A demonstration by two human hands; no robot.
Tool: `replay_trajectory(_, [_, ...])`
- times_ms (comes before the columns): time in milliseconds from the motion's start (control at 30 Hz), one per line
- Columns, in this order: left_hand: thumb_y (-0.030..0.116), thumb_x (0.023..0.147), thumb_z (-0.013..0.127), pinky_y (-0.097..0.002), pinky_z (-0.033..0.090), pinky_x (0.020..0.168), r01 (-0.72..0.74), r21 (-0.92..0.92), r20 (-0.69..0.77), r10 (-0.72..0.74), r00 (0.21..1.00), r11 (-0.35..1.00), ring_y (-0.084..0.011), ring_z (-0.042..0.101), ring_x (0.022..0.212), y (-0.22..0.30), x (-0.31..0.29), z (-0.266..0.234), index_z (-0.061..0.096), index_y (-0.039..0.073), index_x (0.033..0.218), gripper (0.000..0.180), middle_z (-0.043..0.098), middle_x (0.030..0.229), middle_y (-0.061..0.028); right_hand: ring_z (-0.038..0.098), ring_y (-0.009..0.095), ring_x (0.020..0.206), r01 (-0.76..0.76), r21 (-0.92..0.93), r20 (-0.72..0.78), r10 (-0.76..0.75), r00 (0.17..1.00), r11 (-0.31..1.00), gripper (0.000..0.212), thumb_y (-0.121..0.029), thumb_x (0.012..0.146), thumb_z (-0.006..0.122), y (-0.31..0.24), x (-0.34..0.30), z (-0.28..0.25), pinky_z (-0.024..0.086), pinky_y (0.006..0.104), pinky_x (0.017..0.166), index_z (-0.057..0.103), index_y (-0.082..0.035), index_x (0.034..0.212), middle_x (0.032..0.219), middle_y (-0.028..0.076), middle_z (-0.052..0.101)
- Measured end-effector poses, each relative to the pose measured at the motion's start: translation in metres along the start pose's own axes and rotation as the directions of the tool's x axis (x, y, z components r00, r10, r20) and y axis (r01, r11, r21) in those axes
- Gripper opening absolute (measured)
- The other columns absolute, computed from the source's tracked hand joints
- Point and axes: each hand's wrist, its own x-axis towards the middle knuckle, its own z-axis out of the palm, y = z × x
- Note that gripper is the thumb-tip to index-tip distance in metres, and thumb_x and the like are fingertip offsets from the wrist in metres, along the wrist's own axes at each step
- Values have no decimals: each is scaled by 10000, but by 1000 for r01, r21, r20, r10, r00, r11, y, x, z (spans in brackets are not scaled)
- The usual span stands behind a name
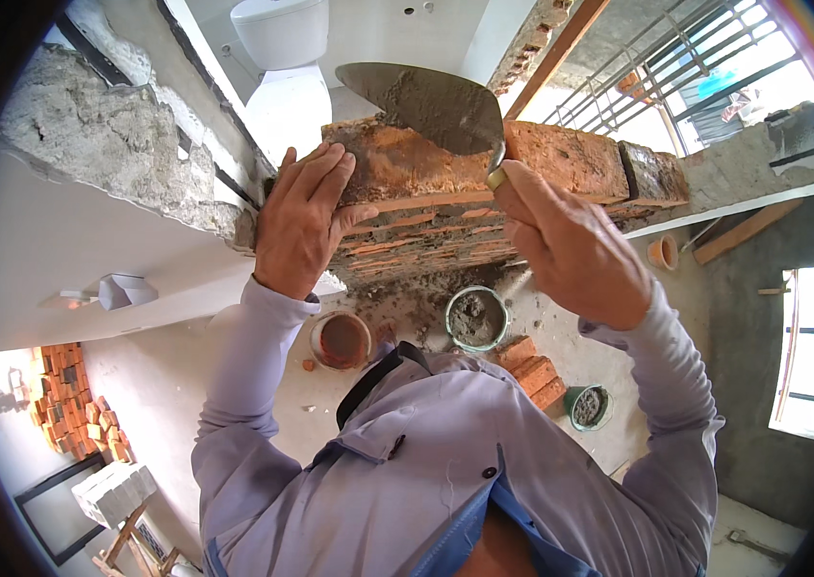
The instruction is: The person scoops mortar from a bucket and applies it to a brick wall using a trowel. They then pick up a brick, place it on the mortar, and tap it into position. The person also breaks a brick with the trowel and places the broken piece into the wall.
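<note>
My right hand (585, 250) is closed round the handle of a trowel (470, 111). The pointed blade reaches left over the top of a brick wall, wet grey mortar smeared across it. Beneath the blade lies an orange brick (417, 171), its far side partly covered. My left hand (306, 216) rests on that brick's left end, fingers stretched over the top and thumb along the near edge. Further right in the same course sit another orange brick (580, 163) and a darker brick (654, 173). Mortar joints show on the wall face (417, 245) below.
On the floor stand a mortar bucket (477, 344), a reddish bucket (341, 365), a green bucket (590, 420) and loose bricks (534, 370). Rough plastered wall edges flank the brickwork. Beyond it is a white toilet (282, 48); a brick stack (70, 399) stands at far left.
</note>
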Motion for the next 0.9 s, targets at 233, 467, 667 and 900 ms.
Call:
replay_trajectory(233, [138, 733, 803, -381, 530, 903, 61, -117, -157, -79, 984, 991, -267, 628, 1037, 4, -17, -2, 683, 51, 1143, 435, 667, 1169, -77, 634, 386, 1048, 34, 53, -138, -27, 990, 998, 465, -65, 939, 540, -40, 28, -29, 496, 431, 882, 423, 65, 1370, 1159, 232, 633])
replay_trajectory(467, [-43, 708, 787, -303, 555, 669, 46, -97, -220, -66, 973, 994, -220, 627, 805, 11, -17, 1, 686, -15, 1054, 361, 675, 1002, -89, 634, 404, 1050, -142, 48, 176, 132, 975, 989, 515, -71, 928, 568, -39, 41, 3, 505, 456, 892, 389, 77, 1388, 1175, 256, 621])
replay_trajectory(667, [35, 729, 796, -339, 530, 684, 88, -144, -214, -118, 970, 986, -247, 629, 814, 10, -20, 3, 693, 26, 1050, 337, 682, 1004, -86, 657, 407, 851, 66, 103, -28, -64, 998, 992, 431, -74, 918, 579, -47, 51, -2, 531, 471, 712, 398, 31, 1294, 1011, 202, 641])
replay_trajectory(900, [8, 752, 772, -345, 524, 690, 63, -119, -212, -88, 973, 991, -257, 623, 824, 10, -18, 2, 664, 27, 1067, 333, 669, 1003, -96, 648, 403, 838, 17, 162, 116, -37, 993, 987, 162, -83, 967, 508, -30, 64, 3, 449, 515, 922, 442, -2, 1090, 907, 197, 641])
